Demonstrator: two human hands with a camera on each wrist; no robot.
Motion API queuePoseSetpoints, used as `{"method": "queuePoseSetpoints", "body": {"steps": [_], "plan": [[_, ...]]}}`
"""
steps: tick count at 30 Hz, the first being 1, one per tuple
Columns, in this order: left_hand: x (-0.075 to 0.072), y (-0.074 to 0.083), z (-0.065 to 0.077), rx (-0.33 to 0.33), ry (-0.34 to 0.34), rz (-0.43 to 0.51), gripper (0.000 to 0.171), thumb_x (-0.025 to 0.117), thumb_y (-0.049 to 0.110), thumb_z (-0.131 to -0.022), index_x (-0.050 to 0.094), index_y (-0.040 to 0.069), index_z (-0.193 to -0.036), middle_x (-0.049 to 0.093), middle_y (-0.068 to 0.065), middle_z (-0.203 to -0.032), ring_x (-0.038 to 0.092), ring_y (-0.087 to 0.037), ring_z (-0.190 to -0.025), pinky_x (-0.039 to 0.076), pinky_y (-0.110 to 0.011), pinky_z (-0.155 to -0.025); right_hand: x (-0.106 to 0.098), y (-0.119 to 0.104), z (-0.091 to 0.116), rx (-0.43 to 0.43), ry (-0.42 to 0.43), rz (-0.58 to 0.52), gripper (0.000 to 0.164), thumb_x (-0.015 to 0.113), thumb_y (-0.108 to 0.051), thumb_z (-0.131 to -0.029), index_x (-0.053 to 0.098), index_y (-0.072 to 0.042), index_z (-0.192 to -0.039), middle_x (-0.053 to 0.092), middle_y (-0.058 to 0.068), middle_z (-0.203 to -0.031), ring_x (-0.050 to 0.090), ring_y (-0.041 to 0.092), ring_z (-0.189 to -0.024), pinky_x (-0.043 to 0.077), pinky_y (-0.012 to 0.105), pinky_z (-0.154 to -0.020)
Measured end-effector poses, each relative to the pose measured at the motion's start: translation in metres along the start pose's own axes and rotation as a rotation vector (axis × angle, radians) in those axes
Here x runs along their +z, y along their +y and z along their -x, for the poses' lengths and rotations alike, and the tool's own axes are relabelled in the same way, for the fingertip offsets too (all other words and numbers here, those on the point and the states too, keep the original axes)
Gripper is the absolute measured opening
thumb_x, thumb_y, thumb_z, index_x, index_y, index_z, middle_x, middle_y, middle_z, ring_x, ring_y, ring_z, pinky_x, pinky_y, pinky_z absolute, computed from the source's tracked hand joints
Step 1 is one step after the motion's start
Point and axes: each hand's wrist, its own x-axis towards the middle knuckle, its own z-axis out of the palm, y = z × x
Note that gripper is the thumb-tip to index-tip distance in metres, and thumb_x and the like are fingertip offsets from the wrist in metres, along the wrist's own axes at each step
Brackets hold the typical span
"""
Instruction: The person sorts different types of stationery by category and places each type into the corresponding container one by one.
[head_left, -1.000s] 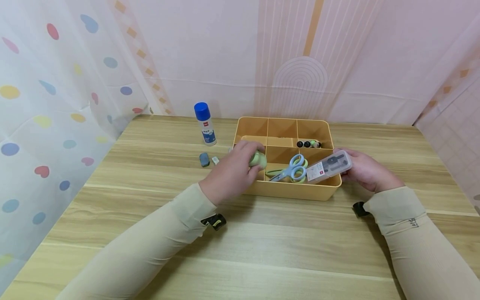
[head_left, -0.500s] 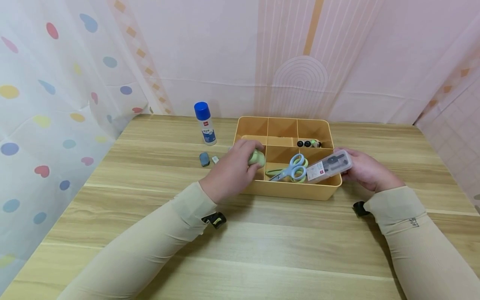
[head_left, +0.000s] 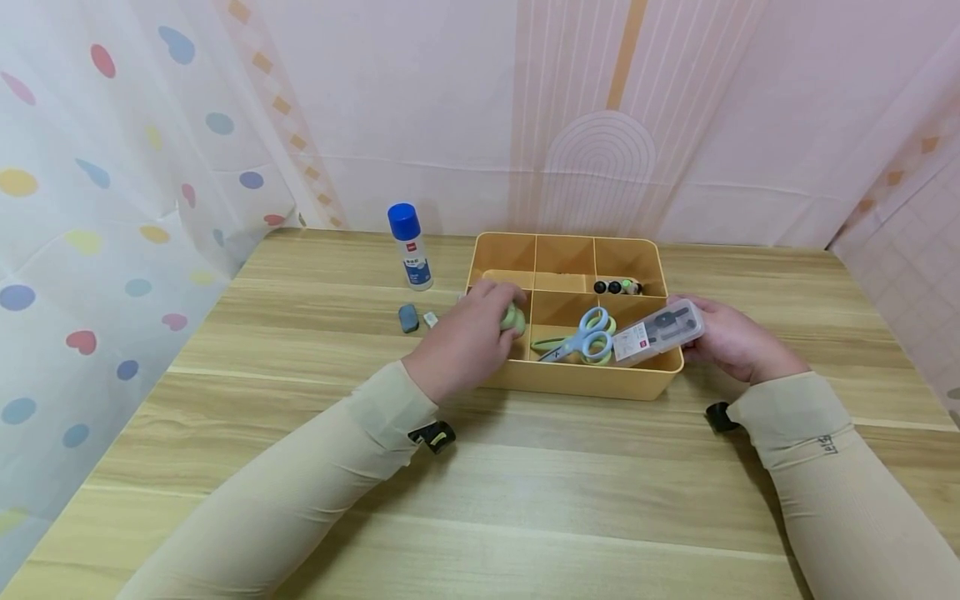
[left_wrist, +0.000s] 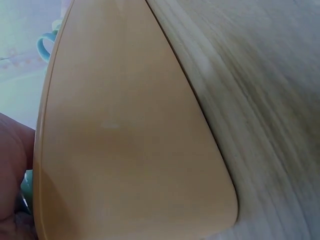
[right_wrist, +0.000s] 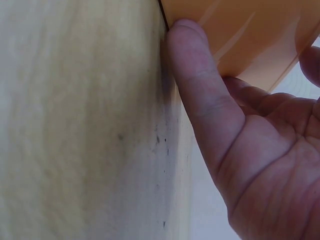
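Observation:
My left hand (head_left: 468, 337) holds a small rounded light-green object (head_left: 513, 320) in the front left compartment of the yellow divided organizer (head_left: 577, 382). The fingers cover much of this object, so I cannot tell its kind. At the organizer's right end, my right hand (head_left: 738, 340) rests against the outer wall, one straight finger (right_wrist: 200, 75) touching it low down near the table. Light-blue-handled scissors (head_left: 585, 335) lie in the front middle compartment, over something green. A clear compass-set case (head_left: 658, 333) leans in the front right part, its end sticking up over the rim beside my right hand.
Left of the organizer stands a glue bottle (head_left: 409, 247) with a blue cap. Near it on the wooden table (head_left: 570, 500) lie a blue eraser (head_left: 408, 317) and a small white piece (head_left: 431, 319). Small black-and-white items (head_left: 618, 287) sit in the back right compartment. A curtain (head_left: 420, 100) hangs behind.
My left hand's light-green object has shifted slightly left and lower in the front left compartment, showing less between the fingers. My right hand and the other items have stayed put.

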Motion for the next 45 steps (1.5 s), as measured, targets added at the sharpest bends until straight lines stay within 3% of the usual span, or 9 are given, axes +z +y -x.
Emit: {"method": "queuePoseSetpoints", "body": {"steps": [15,33,39,45], "plan": [[0.002,0.002,-0.007,-0.004,-0.038,-0.072,0.028,0.058,0.016,-0.105,0.058,0.014,-0.133,0.058,-0.008,-0.122,0.060,-0.023,-0.098,0.058,-0.032,-0.079,0.000,0.000,0.000,-0.010,0.003,0.001,0.068,0.034,-0.036,-0.114,0.023,0.011,-0.161,0.066,0.016,-0.134,0.067,0.000,-0.099,0.060,0.025,-0.085],[-0.001,0.008,-0.014,-0.097,-0.149,-0.122,0.033,0.056,0.016,-0.105,0.057,0.016,-0.138,0.056,-0.011,-0.140,0.061,-0.023,-0.105,0.061,-0.039,-0.088,0.000,0.001,0.000,-0.003,0.003,0.013,0.068,0.032,-0.038,-0.114,0.023,0.011,-0.161,0.057,0.031,-0.145,0.066,0.000,-0.100,0.060,0.025,-0.085],[0.000,0.007,-0.017,-0.071,-0.153,-0.155,0.031,0.052,0.015,-0.105,0.059,0.015,-0.136,0.059,-0.010,-0.134,0.061,-0.022,-0.103,0.061,-0.037,-0.082,0.001,0.000,0.000,-0.002,0.004,0.019,0.068,0.032,-0.038,-0.114,0.023,0.011,-0.161,0.054,0.034,-0.148,0.066,0.000,-0.100,0.060,0.024,-0.085],[0.000,0.008,-0.020,-0.061,-0.172,-0.171,0.031,0.051,0.014,-0.106,0.060,0.014,-0.136,0.060,-0.010,-0.133,0.058,-0.021,-0.107,0.061,-0.038,-0.087,0.000,0.000,0.000,0.008,0.011,0.015,0.070,0.031,-0.040,-0.114,0.021,0.010,-0.162,0.053,0.033,-0.148,0.065,-0.001,-0.100,0.060,0.024,-0.085]]}}
